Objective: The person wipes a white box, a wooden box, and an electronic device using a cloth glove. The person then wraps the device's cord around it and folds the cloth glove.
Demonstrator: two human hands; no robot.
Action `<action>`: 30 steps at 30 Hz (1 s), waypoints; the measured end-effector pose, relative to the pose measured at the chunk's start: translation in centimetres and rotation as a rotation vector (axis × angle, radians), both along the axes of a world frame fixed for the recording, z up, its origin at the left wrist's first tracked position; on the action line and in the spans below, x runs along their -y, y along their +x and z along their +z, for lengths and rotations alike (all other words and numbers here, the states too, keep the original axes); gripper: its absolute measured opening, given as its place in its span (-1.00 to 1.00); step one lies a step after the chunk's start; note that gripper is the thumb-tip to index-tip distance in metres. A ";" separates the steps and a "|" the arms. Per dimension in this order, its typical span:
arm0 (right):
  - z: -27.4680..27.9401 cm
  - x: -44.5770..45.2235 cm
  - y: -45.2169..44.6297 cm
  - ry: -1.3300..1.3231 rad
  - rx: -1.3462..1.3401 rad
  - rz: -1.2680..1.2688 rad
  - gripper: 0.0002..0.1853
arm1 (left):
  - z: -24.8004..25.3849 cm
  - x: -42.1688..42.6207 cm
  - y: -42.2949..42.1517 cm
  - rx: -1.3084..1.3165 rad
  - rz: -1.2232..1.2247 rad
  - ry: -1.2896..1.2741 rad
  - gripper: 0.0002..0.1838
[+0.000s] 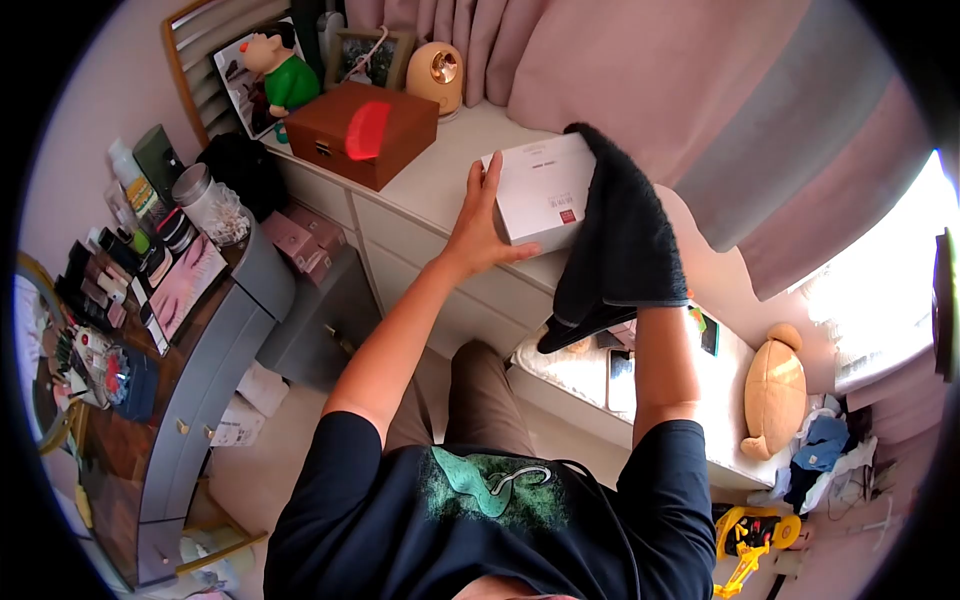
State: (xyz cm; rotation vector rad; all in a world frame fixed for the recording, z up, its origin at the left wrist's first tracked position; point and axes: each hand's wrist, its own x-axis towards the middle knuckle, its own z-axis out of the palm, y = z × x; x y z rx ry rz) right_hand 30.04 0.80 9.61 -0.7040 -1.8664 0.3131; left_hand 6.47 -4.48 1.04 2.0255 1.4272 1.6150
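Note:
A white box (545,185) with small print and a red mark is tilted above the pale dresser top (470,145). My left hand (482,225) grips its left side, thumb along the lower edge and fingers at the upper corner. Over the box's right side lies a black cloth (625,230), thick like a towel. The cloth covers my right hand completely and hangs down past the wrist, so those fingers are hidden. Through the cloth, my right hand holds against the box's right end.
Left of the box, a brown wooden case (350,130) with a red piece on top stands near a green-clad figurine (290,85) and a cream round-headed device (435,75). A grey vanity (215,350) carries cosmetics. A plush toy (775,390) rests at right.

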 end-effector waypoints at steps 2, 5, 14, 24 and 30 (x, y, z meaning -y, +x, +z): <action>0.3 -0.3 1.6 -0.035 -0.069 -0.040 -0.75 | 0.0 -0.7 0.5 0.050 -0.032 -0.097 0.47; 0.4 -0.6 2.1 -0.050 -0.071 -0.054 -0.74 | -0.5 -1.3 1.0 -0.130 -0.022 -0.179 0.48; -0.7 -1.7 -0.8 -0.053 0.001 -0.061 -0.72 | 2.4 0.7 -2.5 -0.350 0.096 -0.363 0.50; 0.2 -2.9 -1.6 -0.066 -0.019 -0.073 -0.68 | 3.8 -1.5 -1.0 -0.088 -0.166 -0.167 0.55; -0.4 -2.5 -1.8 -0.076 -0.048 -0.088 -0.66 | 3.2 -2.4 -1.9 0.083 -0.385 -0.073 0.45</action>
